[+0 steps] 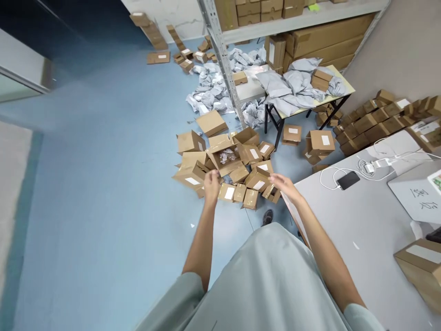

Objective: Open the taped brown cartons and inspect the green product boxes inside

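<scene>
My left hand (211, 185) is raised in front of a pile of brown cardboard boxes, its fingers loosely bent and partly turned from view; nothing shows in it. Just beyond its fingertips lies an open cardboard box (224, 158) with crumpled clear plastic inside; whether they touch I cannot tell. My right hand (284, 185) is open, fingers stretched toward the pile, and holds nothing. Nearest to it are a labelled box (258, 180) and another small box (272, 193). Several boxes in the heap have open flaps, white labels and strips of tape.
At right, a grey table (330, 211) bears a phone (348, 180), white cables and a cardboard box (422, 266). Grey mailer bags (296, 82) cover a small table behind the pile. A metal shelf post (225, 64) rises beside bags on the blue floor (103, 184).
</scene>
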### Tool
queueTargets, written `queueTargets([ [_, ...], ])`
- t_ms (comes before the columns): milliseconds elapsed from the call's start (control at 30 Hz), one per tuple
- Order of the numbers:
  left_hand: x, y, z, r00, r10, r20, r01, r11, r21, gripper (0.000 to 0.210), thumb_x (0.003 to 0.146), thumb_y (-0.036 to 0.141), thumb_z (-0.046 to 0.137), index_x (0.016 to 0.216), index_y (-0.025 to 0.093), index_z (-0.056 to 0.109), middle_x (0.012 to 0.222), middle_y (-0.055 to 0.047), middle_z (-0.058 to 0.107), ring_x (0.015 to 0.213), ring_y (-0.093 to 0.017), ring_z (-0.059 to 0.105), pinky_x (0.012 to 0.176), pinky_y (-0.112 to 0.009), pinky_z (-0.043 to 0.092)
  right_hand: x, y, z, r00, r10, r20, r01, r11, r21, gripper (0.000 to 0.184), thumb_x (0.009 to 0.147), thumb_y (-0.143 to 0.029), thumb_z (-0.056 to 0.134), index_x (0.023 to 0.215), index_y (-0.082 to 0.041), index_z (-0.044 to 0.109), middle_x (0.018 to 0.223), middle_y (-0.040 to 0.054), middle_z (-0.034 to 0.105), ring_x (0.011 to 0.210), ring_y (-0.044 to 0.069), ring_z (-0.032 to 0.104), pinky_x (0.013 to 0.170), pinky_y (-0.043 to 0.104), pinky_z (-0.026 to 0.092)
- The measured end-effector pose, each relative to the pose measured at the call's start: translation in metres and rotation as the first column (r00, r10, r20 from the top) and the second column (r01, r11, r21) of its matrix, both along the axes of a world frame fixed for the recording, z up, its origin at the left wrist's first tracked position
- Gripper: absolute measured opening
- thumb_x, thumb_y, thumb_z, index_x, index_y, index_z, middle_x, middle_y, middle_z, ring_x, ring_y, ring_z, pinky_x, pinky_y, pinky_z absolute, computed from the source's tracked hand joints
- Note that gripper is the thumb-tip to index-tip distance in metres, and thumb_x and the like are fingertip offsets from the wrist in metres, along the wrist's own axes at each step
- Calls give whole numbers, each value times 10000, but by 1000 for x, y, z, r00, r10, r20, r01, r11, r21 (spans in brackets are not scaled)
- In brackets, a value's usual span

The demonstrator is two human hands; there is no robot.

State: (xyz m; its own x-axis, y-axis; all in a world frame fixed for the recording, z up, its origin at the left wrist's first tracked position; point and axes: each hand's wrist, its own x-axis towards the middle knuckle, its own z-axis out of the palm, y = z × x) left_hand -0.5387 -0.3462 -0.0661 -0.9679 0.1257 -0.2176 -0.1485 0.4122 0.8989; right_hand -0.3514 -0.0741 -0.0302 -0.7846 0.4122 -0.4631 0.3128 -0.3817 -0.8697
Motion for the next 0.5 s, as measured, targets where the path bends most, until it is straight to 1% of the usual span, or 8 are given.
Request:
queueTargets([
  [67,30,24,-18,998,-24,67,23,1000,15,454,1042,658,585,1083,212,661,1112,-102,785,1260,-281,702,1192,-453,518,42,-2,-8,997,-55,56,58,997,-50,537,655,-548,1072,1047,-235,881,1097,92,892,1180,342,816,1169,553,581],
  [133,57,54,-32,990,-82,118,77,996,45,385,996,614,658,987,229,654,1056,-101,786,1193,-294,734,1164,-452,539,81,1,-15,985,-132,108,139,989,-57,614,611,-615,1076,1047,-230,881,1103,108,893,1182,356,817,1176,563,567],
  [200,82,87,-42,970,-189,153,175,980,100,318,961,545,711,953,230,668,1048,-109,800,1128,-289,763,1142,-449,560,116,5,-19,964,-226,142,233,972,-33,683,610,-687,1055,1087,-231,880,1150,121,892,1206,358,811,1197,576,545],
  [267,108,120,-47,929,-328,170,301,939,168,265,932,485,745,922,230,674,1057,-117,817,1086,-279,783,1121,-449,581,151,6,-20,926,-342,162,348,937,-9,734,625,-738,1030,1130,-228,875,1200,139,888,1192,353,817,1199,587,537],
  [300,122,135,-48,898,-405,174,370,907,203,255,917,469,761,908,230,674,1066,-119,823,1072,-273,791,1117,-452,589,168,5,-19,901,-401,166,407,913,-1,749,633,-752,1021,1144,-226,872,1213,147,885,1174,349,823,1193,588,541],
  [367,152,163,-48,812,-555,179,503,822,265,268,886,469,792,896,231,670,1095,-124,832,1066,-271,802,1123,-469,597,202,-3,-14,845,-509,162,515,857,9,746,673,-760,998,1174,-224,867,1228,154,882,1156,341,830,1180,578,552],
  [433,183,188,-48,704,-686,186,619,720,313,302,861,498,809,905,236,666,1145,-133,834,1107,-286,802,1146,-504,594,237,-13,-8,789,-594,156,600,800,10,721,700,-744,987,1192,-231,864,1242,149,878,1166,335,828,1172,559,562],
  [500,215,213,-51,584,-788,192,711,611,348,332,845,529,811,916,243,657,1203,-141,833,1187,-308,790,1178,-540,581,272,-21,-5,727,-668,161,676,737,1,707,683,-721,998,1187,-244,862,1249,140,875,1171,333,824,1166,541,568],
])
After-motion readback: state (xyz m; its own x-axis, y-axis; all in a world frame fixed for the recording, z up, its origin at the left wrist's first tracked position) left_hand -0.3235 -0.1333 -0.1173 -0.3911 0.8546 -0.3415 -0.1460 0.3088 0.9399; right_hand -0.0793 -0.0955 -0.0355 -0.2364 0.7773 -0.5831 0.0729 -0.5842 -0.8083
